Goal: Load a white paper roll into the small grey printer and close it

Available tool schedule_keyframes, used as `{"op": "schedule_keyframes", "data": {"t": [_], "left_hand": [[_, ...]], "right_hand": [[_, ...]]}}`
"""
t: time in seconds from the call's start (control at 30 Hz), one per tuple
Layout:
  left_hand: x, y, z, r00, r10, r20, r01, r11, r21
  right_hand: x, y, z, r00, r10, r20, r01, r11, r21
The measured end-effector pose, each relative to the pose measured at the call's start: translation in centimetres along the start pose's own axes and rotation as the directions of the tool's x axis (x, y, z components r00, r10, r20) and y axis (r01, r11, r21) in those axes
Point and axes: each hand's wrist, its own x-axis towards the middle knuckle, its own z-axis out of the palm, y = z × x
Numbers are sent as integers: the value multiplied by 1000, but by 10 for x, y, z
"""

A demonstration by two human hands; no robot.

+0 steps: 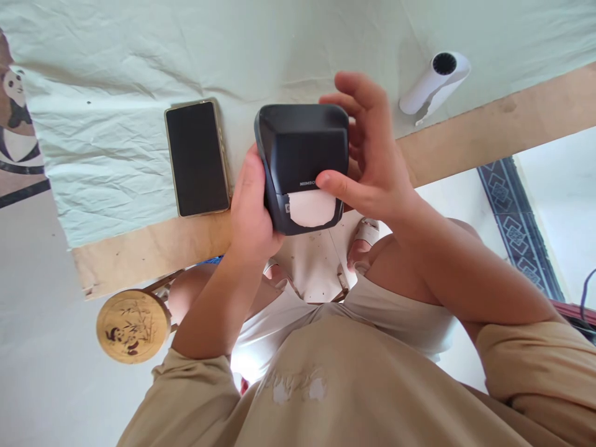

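Note:
A black label printer (305, 146) is up in front of me, near the table's front edge, with pale lettering on its face. White label paper (311, 208) shows in the opening at its lower end. My left hand (251, 198) is closed on the printer's left side, thumb along the edge. My right hand (372, 155) is at the right side, its thumb resting on the front by the lettering. Its other fingers curl loosely around the right edge, and some fingertips are hidden behind the printer.
A smartphone (198, 158) with a dark screen lies left of my hands on the pale green cloth (116, 112). A white paper roll (433, 84) lies at the right near the wooden table edge (470, 127). A round wooden stool (133, 326) stands at lower left.

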Motion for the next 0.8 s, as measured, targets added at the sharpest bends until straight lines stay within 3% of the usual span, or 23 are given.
{"op": "schedule_keyframes", "data": {"t": [0.07, 0.27, 0.5, 0.73, 0.8], "left_hand": [[0, -1, 0, 999, 19, -42, -20, 1000, -20], [1, -1, -3, 995, 84, -49, -84, 996, -14], [4, -6, -8, 994, 50, -97, -49, 999, 10], [5, -3, -9, 999, 40, -37, -42, 998, -43], [6, -2, -9, 1000, 24, -15, -25, 997, -68]], "right_hand": [[1, -2, -3, 997, -76, -23, 74, 995, -59], [5, -4, -11, 966, -190, 177, 198, 980, -28], [9, 0, -15, 981, -162, 104, 159, 986, 41], [10, -12, -22, 956, -188, 225, 222, 965, -137], [10, -16, -22, 964, -180, 195, 218, 956, -196]]}}
